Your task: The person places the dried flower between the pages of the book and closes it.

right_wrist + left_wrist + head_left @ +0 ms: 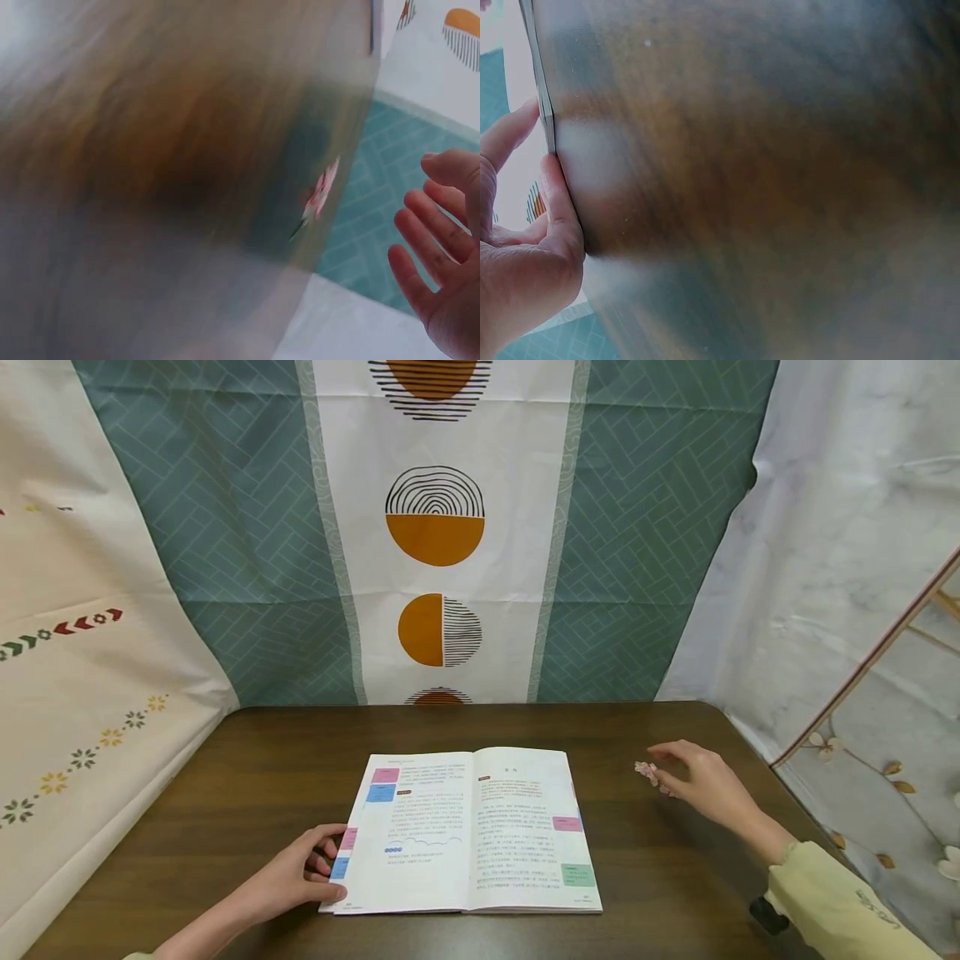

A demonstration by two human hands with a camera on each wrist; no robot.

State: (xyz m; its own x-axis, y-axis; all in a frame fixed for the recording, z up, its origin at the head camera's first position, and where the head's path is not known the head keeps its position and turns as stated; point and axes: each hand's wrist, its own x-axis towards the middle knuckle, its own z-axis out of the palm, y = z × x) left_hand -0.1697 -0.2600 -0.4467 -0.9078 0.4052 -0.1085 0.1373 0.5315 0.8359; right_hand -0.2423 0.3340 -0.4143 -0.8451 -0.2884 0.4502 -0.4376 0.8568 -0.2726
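Observation:
An open book (525, 835) with printed pages and pink, blue and green side tabs lies flat on the brown table. At its lower left edge is my left hand (296, 877), its thumb over the page corner and the other fingers curled at the side, holding the edge. The left wrist view shows this hand (525, 255) close up at the thin book edge (543, 90). My right hand (708, 783) hovers by a small pink flower-shaped piece (654, 775), which lies right of the book. In the right wrist view, a gap separates the loosely bent fingers (427, 229) from the piece (321, 191).
The dark wooden table (300, 731) has rounded far corners. Behind it hangs a green and white curtain (517, 527) with orange half-circles. A cream cloth (90, 693) drapes on the left, and a white floral cloth (847, 635) on the right.

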